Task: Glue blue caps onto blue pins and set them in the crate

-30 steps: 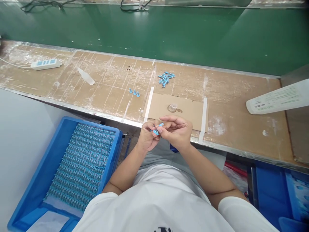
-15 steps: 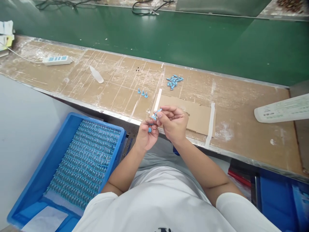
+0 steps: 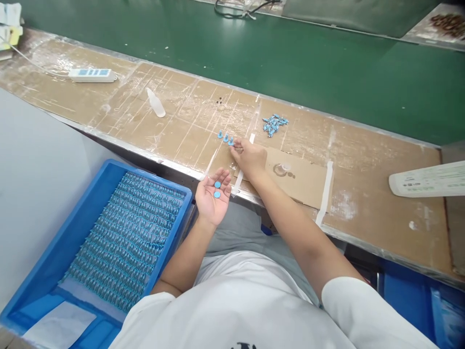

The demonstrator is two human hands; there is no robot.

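I saw a white power strip [image 3: 92, 75] with blue patches on the left part of the brown table [image 3: 374, 203]. A thin white cord [image 3: 27, 59] ran from it toward some papers [image 3: 10, 24], and one bit there was yellow. Behind the table I saw a long green strip [image 3: 327, 87], with a black cable [image 3: 236, 14] past it. Little brown bits [image 3: 450, 24] lay in the top right corner. A big whitish bottle [image 3: 432, 180] was at the right, its words too tiny for me.
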